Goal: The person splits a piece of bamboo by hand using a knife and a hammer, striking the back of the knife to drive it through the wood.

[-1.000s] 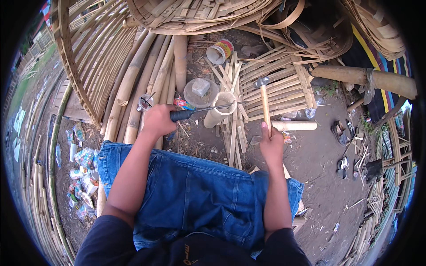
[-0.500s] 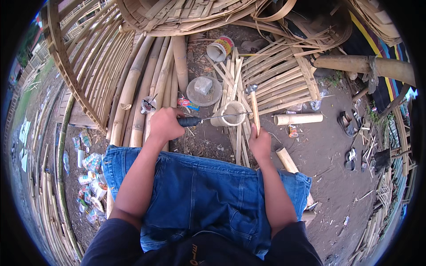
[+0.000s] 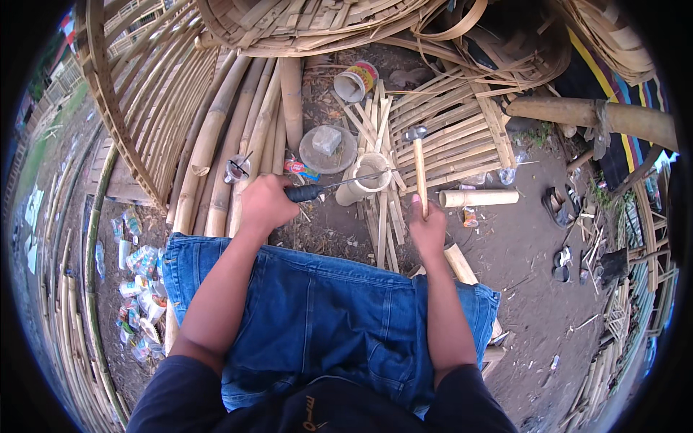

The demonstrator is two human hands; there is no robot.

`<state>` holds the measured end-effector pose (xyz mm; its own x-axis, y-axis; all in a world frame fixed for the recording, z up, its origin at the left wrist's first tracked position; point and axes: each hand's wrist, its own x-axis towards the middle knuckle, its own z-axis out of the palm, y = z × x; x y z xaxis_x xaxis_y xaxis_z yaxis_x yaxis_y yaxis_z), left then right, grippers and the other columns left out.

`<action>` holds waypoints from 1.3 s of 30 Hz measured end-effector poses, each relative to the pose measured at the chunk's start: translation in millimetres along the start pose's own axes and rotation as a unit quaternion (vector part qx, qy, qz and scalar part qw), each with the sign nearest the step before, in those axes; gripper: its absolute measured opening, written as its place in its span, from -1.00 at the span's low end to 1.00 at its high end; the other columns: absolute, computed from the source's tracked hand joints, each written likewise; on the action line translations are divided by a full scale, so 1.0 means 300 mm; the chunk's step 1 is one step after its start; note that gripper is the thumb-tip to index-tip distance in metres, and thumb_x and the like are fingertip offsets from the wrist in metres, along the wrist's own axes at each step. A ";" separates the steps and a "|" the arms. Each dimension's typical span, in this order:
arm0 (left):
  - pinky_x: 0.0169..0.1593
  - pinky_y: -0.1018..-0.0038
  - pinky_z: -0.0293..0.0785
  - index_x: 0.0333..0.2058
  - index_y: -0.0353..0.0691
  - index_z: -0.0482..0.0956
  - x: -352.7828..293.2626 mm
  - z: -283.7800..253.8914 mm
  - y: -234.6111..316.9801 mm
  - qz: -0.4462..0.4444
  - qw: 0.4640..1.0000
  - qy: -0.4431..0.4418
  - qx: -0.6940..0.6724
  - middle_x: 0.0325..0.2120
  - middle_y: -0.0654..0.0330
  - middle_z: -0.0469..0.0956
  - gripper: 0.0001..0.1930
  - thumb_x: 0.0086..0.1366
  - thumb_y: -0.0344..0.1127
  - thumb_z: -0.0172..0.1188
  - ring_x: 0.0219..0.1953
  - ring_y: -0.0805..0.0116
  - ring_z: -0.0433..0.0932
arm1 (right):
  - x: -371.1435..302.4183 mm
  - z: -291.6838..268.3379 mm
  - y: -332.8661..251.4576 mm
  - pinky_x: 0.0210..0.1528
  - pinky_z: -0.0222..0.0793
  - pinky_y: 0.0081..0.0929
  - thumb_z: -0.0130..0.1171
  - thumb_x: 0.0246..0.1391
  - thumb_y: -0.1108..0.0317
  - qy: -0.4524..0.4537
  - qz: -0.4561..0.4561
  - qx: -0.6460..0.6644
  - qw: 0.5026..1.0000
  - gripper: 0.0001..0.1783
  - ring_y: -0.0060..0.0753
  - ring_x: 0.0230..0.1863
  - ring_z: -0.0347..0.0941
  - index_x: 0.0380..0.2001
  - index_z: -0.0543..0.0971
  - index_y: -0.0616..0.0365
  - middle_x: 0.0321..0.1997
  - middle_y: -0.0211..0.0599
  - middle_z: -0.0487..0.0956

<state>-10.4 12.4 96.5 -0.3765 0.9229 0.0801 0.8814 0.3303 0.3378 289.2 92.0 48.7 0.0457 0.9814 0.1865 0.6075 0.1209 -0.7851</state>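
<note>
My left hand (image 3: 268,206) is wrapped round the black handle of an awl-like tool (image 3: 304,193). Its long thin metal shaft points right, passing above the mouth of a pale round vessel (image 3: 352,190). In my right hand (image 3: 429,229) is a hammer (image 3: 421,164), gripped by its light wooden handle with the metal head upward. The shaft's tip ends just left of the hammer handle, apart from it. Blue denim (image 3: 325,303) lies across my lap, under both forearms.
Bamboo strips (image 3: 383,209) and a slatted bamboo panel (image 3: 455,137) lie ahead. A stone block (image 3: 327,140) rests on a round slab. Bamboo poles (image 3: 216,137) stretch along the left; a cut bamboo length (image 3: 479,198) and sandals (image 3: 556,208) lie right. Litter (image 3: 146,289) is at left.
The hammer has swung more upright, and its handle has parted from the tip of the awl-like tool. Its shaft now tilts up slightly toward the right. Both hands keep their grips.
</note>
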 end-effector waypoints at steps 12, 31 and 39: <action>-0.18 0.22 0.59 -0.35 -0.02 0.73 -0.013 0.017 0.034 -0.042 0.999 -0.024 0.003 -0.44 0.05 0.66 -0.70 -0.17 -0.28 0.24 -0.32 0.07 0.66 | 0.021 -0.104 -0.148 -0.81 -0.12 -0.60 0.17 0.24 0.18 -0.069 0.161 0.306 0.936 -0.58 -0.72 -0.83 0.03 -0.63 0.26 -0.02 -0.77 -0.57 0.22; -0.14 0.19 0.57 -0.35 -0.20 0.72 0.034 -0.035 0.095 -0.061 0.995 0.002 -0.077 -0.44 -0.08 0.65 -0.71 -0.14 -0.37 0.22 -0.30 -0.03 0.65 | -0.030 -0.088 -0.129 -0.81 -0.07 -0.55 0.13 0.28 0.19 -0.161 0.160 0.251 0.941 -0.53 -0.73 -0.84 0.06 -0.71 0.32 0.04 -0.81 -0.61 0.23; -0.21 0.18 0.56 -0.33 -0.13 0.72 0.039 -0.019 0.104 -0.092 0.992 0.053 -0.067 -0.50 -0.06 0.64 -0.70 -0.13 -0.36 0.21 -0.36 -0.02 0.65 | -0.044 -0.043 -0.174 -0.74 -0.02 -0.53 0.15 0.26 0.12 -0.208 0.128 0.194 0.950 -0.52 -0.73 -0.78 0.08 -0.70 0.38 0.09 -0.78 -0.63 0.23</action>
<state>11.0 32.3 113.4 -0.5625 0.8206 0.1013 0.7509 0.4558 0.4779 267.2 70.7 95.0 -0.2144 0.9500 -0.2271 0.2775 -0.1637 -0.9467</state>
